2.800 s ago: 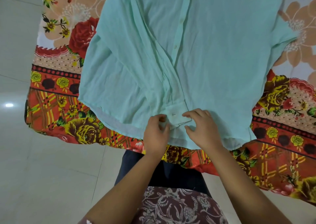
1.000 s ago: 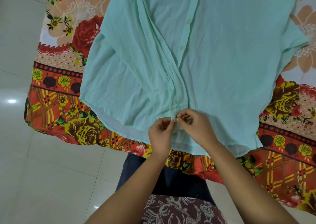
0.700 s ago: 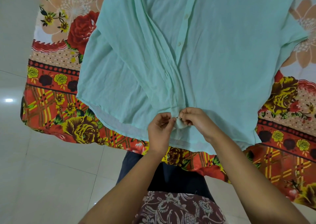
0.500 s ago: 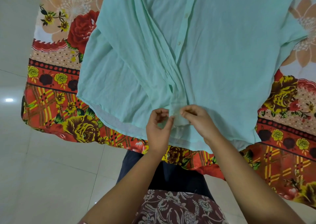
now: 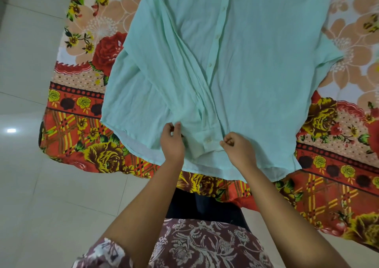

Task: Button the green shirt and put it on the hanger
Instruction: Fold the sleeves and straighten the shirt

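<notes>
Lying flat, front up, on a bed covered by a floral bedsheet (image 5: pixel 86 112) in red, orange and yellow: the green shirt (image 5: pixel 256 67), with its hem toward the wearer of the camera and its collar end out of frame at the top.

Pinching the shirt cloth just left of the placket (image 5: pixel 213 48) with the left hand (image 5: pixel 171 144), thumb and fingers (image 5: pixel 178 126) pressed together on a small fold. Holding the right hand (image 5: pixel 238 145) just right of the placket, fingers curled in and closed on the cloth edge as far as can be judged, though the exact grip is partly hidden. Sitting between the two hands, near the hem: the lowest button (image 5: pixel 208 139), seeming already through its hole. Higher up, standing apart: the two front panels, with several buttons (image 5: pixel 209 65) showing bare on the right panel.

Probably smoothing the bottom before going to the next button up. For doing this well: pulling both panels gently sideways so the placket lies straight, then bringing the folded left panel over the button row, matching each hole to its own button and not skipping one, working upward toward the collar.

Not showing anywhere in view: the hanger.

Not reading any brand, label or writing on the shirt or the sheet.
</notes>
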